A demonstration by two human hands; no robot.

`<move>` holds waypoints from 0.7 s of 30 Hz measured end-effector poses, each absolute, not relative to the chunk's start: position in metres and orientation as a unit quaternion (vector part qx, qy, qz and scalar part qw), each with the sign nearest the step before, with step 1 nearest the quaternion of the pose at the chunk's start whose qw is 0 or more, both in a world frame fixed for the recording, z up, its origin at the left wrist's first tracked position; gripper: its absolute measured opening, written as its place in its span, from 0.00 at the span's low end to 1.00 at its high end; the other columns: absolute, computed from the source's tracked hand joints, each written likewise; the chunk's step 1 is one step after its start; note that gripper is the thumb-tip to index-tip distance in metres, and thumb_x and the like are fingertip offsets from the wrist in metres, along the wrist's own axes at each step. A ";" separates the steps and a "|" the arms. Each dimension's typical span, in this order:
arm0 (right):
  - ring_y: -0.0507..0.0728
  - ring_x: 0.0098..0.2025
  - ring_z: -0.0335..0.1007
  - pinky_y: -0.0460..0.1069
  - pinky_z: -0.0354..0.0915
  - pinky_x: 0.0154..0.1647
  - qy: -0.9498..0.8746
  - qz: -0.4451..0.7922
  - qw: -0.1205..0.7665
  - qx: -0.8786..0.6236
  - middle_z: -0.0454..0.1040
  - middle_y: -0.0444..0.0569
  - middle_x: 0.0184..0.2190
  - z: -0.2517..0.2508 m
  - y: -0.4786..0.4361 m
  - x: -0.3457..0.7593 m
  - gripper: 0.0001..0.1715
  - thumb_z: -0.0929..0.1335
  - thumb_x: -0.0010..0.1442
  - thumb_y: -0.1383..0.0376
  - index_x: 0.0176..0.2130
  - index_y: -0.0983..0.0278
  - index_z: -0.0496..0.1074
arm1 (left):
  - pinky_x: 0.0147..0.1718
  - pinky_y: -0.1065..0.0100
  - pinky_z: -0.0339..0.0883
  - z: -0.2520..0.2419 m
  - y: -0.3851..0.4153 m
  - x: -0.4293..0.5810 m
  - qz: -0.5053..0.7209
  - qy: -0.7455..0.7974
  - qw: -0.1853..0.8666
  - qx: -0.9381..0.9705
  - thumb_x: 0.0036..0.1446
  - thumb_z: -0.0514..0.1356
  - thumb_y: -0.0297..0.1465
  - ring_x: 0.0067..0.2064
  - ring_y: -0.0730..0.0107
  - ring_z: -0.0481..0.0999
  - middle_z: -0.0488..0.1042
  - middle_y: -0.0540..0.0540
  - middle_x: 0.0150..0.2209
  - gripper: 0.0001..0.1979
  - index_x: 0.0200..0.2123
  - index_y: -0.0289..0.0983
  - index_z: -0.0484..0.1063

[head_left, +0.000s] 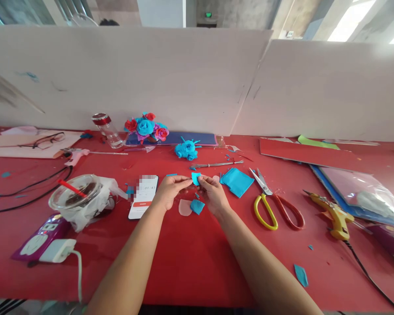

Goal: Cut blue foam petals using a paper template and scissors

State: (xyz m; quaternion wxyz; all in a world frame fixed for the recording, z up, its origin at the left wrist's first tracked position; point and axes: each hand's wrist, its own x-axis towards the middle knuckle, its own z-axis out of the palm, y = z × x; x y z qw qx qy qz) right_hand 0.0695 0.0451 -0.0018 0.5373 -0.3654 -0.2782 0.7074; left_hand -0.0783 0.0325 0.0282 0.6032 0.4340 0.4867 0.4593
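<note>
Between my fingertips is a small piece of blue crepe paper [195, 178], raised a little above the red table. My left hand [171, 191] pinches its left side, and my right hand [213, 193] pinches the right side. Just below my hands lie another blue paper piece [197, 206] and a pale rounded paper template [184, 208]. To the right of my right hand rests a stack of blue crepe paper [238, 182]. Beyond my hands are a bundle of thin wires [216, 165] and a cluster of blue paper flowers [186, 149].
Scissors [265, 199] and a yellow glue gun [335, 214] lie right. A phone [143, 197] is close to my left forearm, with a drink cup [75, 192] and a power strip [42, 238] farther left. A glass bottle [109, 131] and a bouquet [146, 127] stand at the back.
</note>
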 end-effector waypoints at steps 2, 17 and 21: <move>0.45 0.20 0.63 0.40 0.59 0.19 -0.279 0.710 0.533 -0.366 0.70 0.40 0.19 -0.002 0.045 0.070 0.18 0.79 0.38 0.58 0.26 0.65 0.73 | 0.32 0.68 0.63 0.027 0.033 -0.078 0.461 0.489 0.596 0.439 0.45 0.67 0.36 0.36 0.62 0.78 0.80 0.43 0.32 0.12 0.33 0.36 0.79; 0.50 0.28 0.71 0.44 0.66 0.29 -0.299 0.669 0.584 -0.349 0.76 0.43 0.28 0.005 0.043 0.070 0.17 0.76 0.42 0.63 0.35 0.61 0.74 | 0.28 0.71 0.59 0.022 0.037 -0.080 0.493 0.493 0.624 0.353 0.41 0.66 0.33 0.31 0.69 0.76 0.78 0.46 0.28 0.09 0.27 0.35 0.75; 0.53 0.30 0.73 0.47 0.68 0.32 -0.322 0.674 0.558 -0.362 0.77 0.48 0.28 0.008 0.039 0.069 0.13 0.73 0.44 0.61 0.32 0.63 0.74 | 0.27 0.70 0.58 0.022 0.038 -0.080 0.504 0.496 0.619 0.341 0.40 0.66 0.33 0.30 0.68 0.77 0.79 0.44 0.29 0.10 0.27 0.35 0.75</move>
